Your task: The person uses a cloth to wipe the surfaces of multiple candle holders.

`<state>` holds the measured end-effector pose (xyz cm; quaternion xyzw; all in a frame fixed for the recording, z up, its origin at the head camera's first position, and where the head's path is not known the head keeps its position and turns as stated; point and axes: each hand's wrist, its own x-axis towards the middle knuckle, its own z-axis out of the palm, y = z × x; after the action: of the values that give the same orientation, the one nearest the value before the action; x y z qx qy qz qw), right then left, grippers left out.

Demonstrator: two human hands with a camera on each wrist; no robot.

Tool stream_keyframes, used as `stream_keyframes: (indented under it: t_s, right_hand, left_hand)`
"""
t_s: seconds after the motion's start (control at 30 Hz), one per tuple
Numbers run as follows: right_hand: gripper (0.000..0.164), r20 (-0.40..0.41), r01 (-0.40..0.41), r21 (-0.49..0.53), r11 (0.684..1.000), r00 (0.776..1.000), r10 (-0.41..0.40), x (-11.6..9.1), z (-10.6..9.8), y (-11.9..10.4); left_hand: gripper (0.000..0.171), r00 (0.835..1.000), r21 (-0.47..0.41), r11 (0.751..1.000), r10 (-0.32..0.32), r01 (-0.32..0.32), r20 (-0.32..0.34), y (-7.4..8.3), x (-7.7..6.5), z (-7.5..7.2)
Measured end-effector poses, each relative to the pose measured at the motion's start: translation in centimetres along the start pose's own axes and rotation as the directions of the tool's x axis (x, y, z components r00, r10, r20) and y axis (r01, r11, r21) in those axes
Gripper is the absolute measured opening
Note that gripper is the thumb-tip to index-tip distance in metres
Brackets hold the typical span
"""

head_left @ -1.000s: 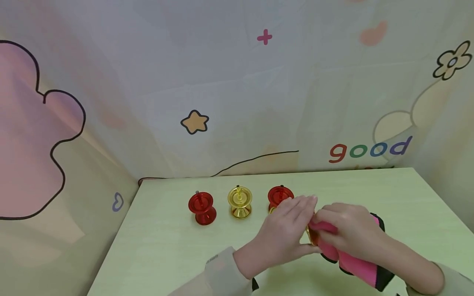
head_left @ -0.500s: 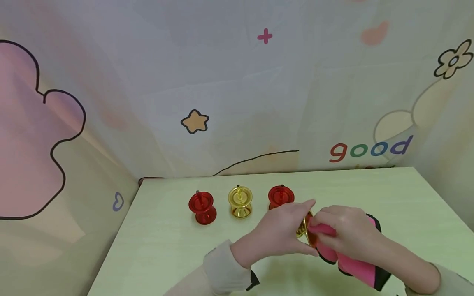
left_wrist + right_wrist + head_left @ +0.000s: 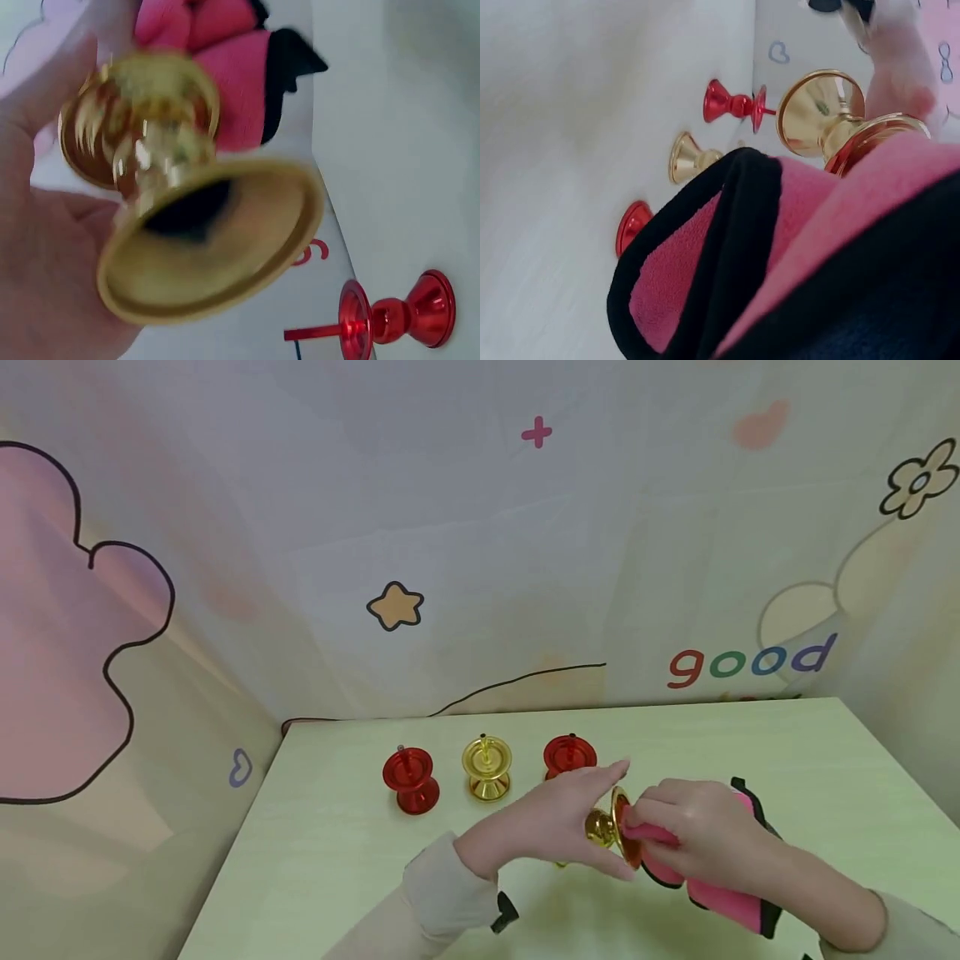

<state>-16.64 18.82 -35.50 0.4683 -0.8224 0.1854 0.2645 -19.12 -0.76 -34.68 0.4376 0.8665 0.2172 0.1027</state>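
Note:
A gold candlestick [image 3: 600,828] lies tipped sideways in the air between the hands, its dish turned right and its hollow base turned left. My left hand [image 3: 543,822] is around its base side, with fingers and thumb spread wide and straight; the hand hides most of the base. My right hand [image 3: 697,827] pinches a pink cloth [image 3: 723,902] with black edging and presses a fold of it into the dish. In the left wrist view, the flared base of the gold candlestick [image 3: 165,150] faces the camera. The cloth's loose end hangs below the right hand.
On the pale table [image 3: 337,877] stand a red candlestick [image 3: 415,797], a gold candlestick [image 3: 487,781] and another red candlestick [image 3: 570,753], in a row near the back. The left hand partly covers the right-hand red one. A printed curtain [image 3: 480,552] rises behind the table.
My left hand has spread its fingers and drawn slightly left, baring more of the gold candlestick. The right hand stays at the dish with the cloth, which has shifted a little.

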Motion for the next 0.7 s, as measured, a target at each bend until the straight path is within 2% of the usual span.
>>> stream_keyframes:
  t_s: [0.03,0.1,0.17,0.23,0.33,0.5,0.6,0.7]
  right_hand:
    - [0.004,-0.004,0.043,0.007,0.999,0.999,-0.043,0.0,0.2,0.0]
    - [0.013,-0.005,0.107,0.014,0.994,0.994,-0.107,0.0,0.4,-0.1]
    - [0.013,0.003,0.137,0.012,0.990,0.991,-0.137,0.0,0.6,-0.2]
    - [0.007,0.016,0.138,0.010,0.990,0.990,-0.138,0.0,0.6,-0.1]
    - [0.004,0.028,0.103,0.006,0.995,0.994,-0.104,-0.1,0.6,0.1]
    - [0.011,0.037,0.017,0.012,1.000,0.999,-0.018,-0.1,0.6,0.6]
    - [0.017,0.066,-0.041,0.019,0.999,0.997,0.040,-0.2,0.4,0.6]
    - [0.022,0.120,-0.148,0.050,0.988,0.983,0.141,-0.2,-0.2,0.6]
  left_hand:
    - [0.097,0.998,-0.048,0.999,-0.015,0.017,0.056,-0.2,0.1,-0.3]
    - [0.093,0.992,-0.092,0.995,-0.019,0.031,0.127,-0.6,0.3,-0.5]
    - [0.089,0.990,-0.091,0.995,-0.020,0.032,0.138,-0.7,0.3,-0.3]
    - [0.085,0.995,-0.071,0.997,-0.020,0.027,0.096,-0.8,0.3,0.3]
    - [0.082,1.000,0.002,1.000,-0.024,0.024,-0.019,-0.6,0.2,1.2]
    - [0.080,0.981,0.168,0.986,0.013,0.021,-0.194,-0.4,-0.2,2.2]
    - [0.081,0.969,0.237,0.971,0.031,0.029,-0.247,-0.5,-0.5,2.4]
    - [0.083,0.962,0.266,0.963,0.022,0.053,-0.271,-0.8,-0.9,2.5]
